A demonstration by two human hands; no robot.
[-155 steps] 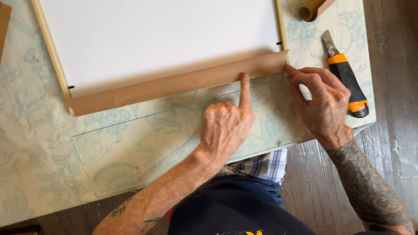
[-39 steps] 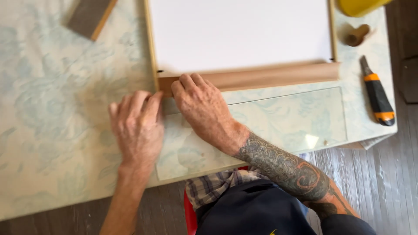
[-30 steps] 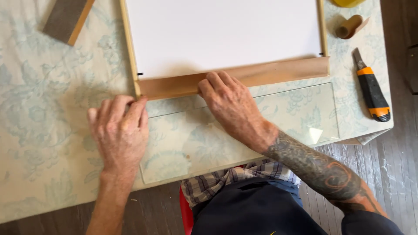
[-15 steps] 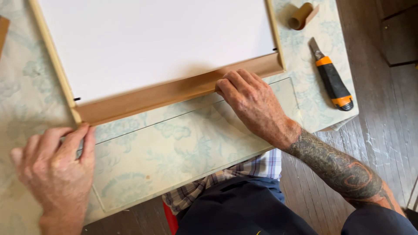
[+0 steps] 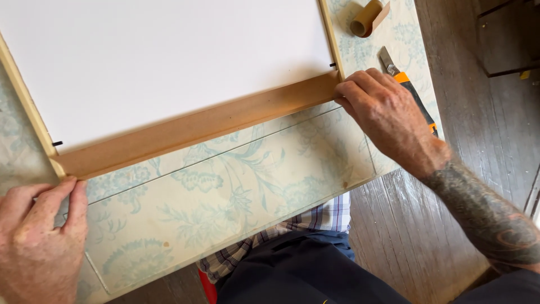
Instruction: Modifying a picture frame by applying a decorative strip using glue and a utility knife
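A white board in a light wooden frame point(image 5: 169, 62) lies on a table covered with pale floral paper point(image 5: 225, 197). Along the frame's near edge runs a strip of brown paper tape point(image 5: 197, 126). My left hand point(image 5: 36, 236) rests flat at the strip's left end, fingertips touching the frame's corner. My right hand point(image 5: 388, 115) presses its fingertips on the strip's right end at the other corner. Neither hand holds anything.
An orange and black utility knife point(image 5: 413, 95) lies partly under my right hand near the table's right edge. A roll of brown tape point(image 5: 365, 17) sits at the back right. Dark wooden floor point(image 5: 450, 225) shows beyond the table's edge.
My right hand has slid right along the brown strip to its right end. My left hand stayed at the left corner. The view has shifted and closed in.
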